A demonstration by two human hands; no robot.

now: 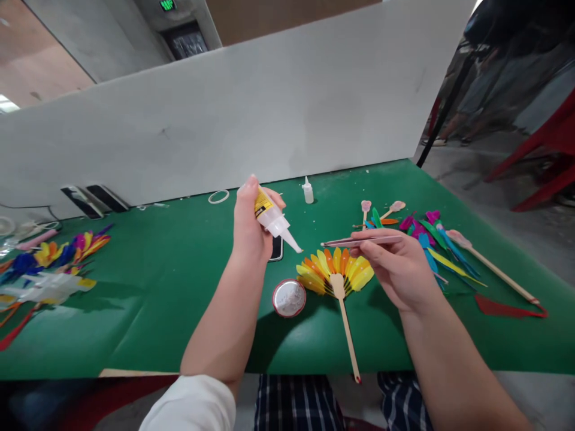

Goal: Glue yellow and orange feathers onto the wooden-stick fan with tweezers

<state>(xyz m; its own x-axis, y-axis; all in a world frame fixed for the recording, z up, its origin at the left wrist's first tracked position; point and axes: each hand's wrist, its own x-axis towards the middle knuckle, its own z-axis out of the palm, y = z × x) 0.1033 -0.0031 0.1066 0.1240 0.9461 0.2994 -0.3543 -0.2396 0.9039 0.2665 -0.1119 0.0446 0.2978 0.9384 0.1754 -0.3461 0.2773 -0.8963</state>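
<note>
My left hand [254,221] is wrapped round a glue bottle [272,218] with a yellow label, its nozzle slanting down to the right. A pair of tweezers [368,241] is pinched in my right hand [399,263], tips pointing left towards the nozzle but apart from it. A tiny pale piece seems to sit at the tips; it is too small to name. Below both lies a fan of yellow and orange feathers [321,263] with a wooden handle [348,335], small pale dots on its feathers. Left of it stands a round tin [288,298] holding small shiny bits.
A small white bottle [308,191] stands near the grey partition [314,108]. Loose coloured feathers [431,239] and wooden sticks lie right; a red tassel [503,306] hangs off one stick. Finished-looking feather bundles [58,254] are at left. A phone [277,248] lies behind my left hand.
</note>
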